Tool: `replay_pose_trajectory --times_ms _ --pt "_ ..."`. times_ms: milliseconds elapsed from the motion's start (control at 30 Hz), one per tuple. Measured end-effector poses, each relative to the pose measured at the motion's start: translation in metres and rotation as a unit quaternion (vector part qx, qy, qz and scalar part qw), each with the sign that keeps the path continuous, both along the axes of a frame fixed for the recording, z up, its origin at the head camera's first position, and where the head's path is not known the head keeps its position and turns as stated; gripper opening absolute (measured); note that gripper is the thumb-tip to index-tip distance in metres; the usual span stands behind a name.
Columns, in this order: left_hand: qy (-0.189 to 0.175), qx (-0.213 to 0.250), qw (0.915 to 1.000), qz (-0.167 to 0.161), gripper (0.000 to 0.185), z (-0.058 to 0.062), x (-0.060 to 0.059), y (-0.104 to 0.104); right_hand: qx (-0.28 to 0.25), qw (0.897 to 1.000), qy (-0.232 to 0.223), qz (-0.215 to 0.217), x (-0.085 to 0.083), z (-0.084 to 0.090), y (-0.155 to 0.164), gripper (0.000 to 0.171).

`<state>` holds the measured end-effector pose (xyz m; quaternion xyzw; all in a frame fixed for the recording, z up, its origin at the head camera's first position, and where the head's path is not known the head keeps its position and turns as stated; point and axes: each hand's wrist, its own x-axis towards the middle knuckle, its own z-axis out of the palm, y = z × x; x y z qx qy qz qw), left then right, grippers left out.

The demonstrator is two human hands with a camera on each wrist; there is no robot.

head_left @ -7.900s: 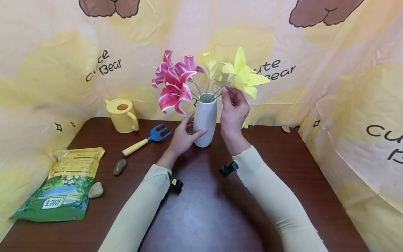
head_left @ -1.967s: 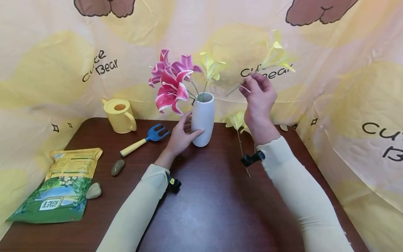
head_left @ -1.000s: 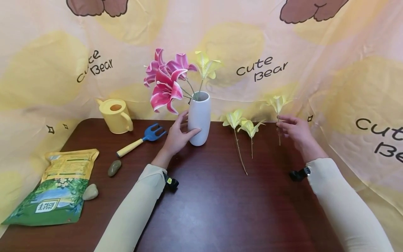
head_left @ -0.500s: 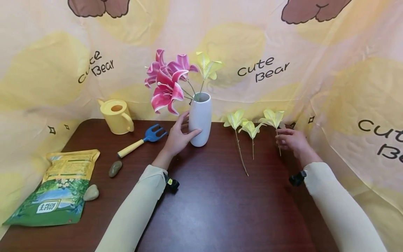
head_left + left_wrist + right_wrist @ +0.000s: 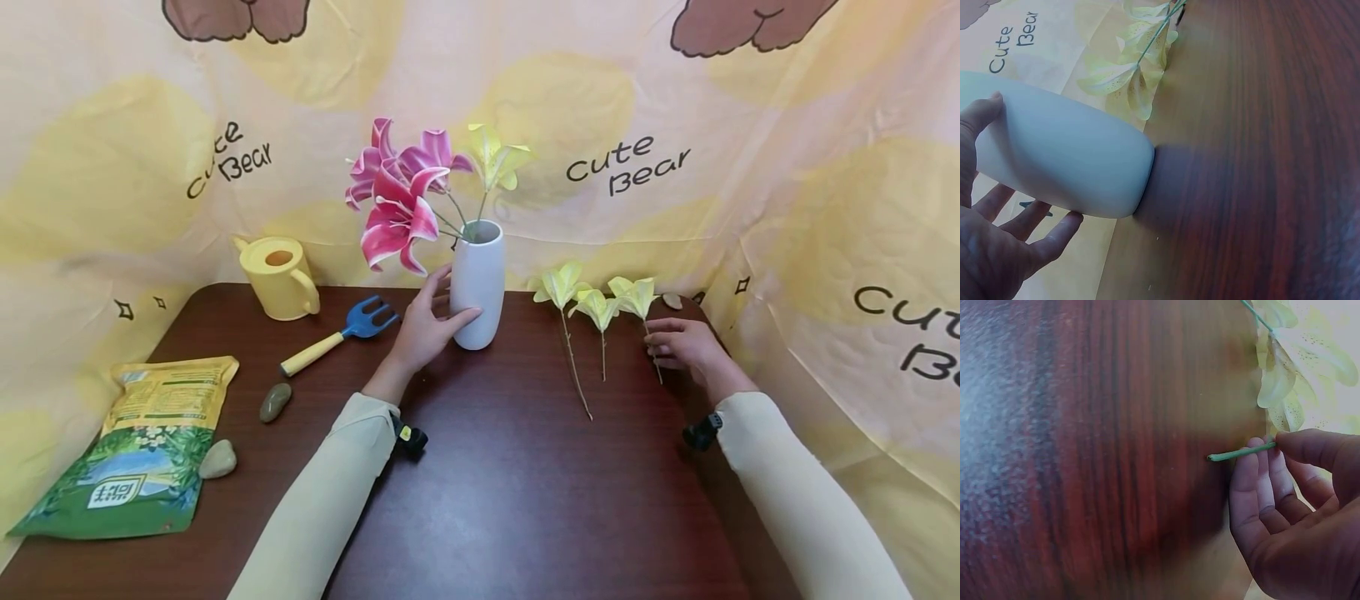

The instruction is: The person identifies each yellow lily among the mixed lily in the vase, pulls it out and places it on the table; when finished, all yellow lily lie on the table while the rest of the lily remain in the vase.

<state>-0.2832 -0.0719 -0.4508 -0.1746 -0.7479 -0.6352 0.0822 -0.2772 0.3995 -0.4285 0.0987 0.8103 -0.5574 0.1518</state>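
Both hands are low over the dark wooden table (image 5: 495, 500), forearms in pale sleeves reaching forward. Left hand (image 5: 427, 321) cups the white vase (image 5: 477, 283) from its left side, thumb on the front and fingers spread up along the wall; in the left wrist view the palm is open against the vase with the fingers straight. Right hand (image 5: 686, 346) lies close to the table at the far right, fingers curled, pinching the green stem of a yellow lily (image 5: 636, 293) between thumb and fingertips; the right wrist view shows the stem's cut end sticking out past the fingers (image 5: 1247, 481).

Two more yellow lilies (image 5: 579, 300) lie on the table just left of the held one, stems pointing toward the person. Pink lilies (image 5: 397, 196) and one yellow bloom stand in the vase.

Two seconds ago the right hand held this lily high beside the vase; since then it has dropped to the table's right side, and the bloom now lies next to the other two. The left hand has not moved from the vase.
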Motion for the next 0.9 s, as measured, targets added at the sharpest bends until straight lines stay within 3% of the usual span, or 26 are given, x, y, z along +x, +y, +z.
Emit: replay_pose_trajectory --times_ms 400,500,667,767,900 --pt "0.001 -0.001 1.0 0.006 0.082 0.0 0.002 0.001 0.029 0.999 0.019 -0.006 0.002 -0.002 0.0 0.05" --pt "0.004 -0.008 0.9999 0.015 0.083 0.002 0.002 0.005 0.039 0.997 0.052 -0.029 0.006 0.012 -0.005 0.046" --pt "0.02 -0.03 0.9973 0.064 0.09 0.004 0.004 0.014 0.02 0.987 0.139 -0.076 0.001 0.046 -0.03 0.02" --pt "0.028 -0.037 0.9944 0.095 0.092 0.003 0.004 0.019 -0.023 0.981 0.178 -0.069 -0.005 0.067 -0.057 0.016" --pt "0.024 -0.032 0.9931 0.11 0.09 0.002 0.005 0.023 -0.08 0.975 0.204 -0.039 -0.011 0.095 -0.104 0.026"
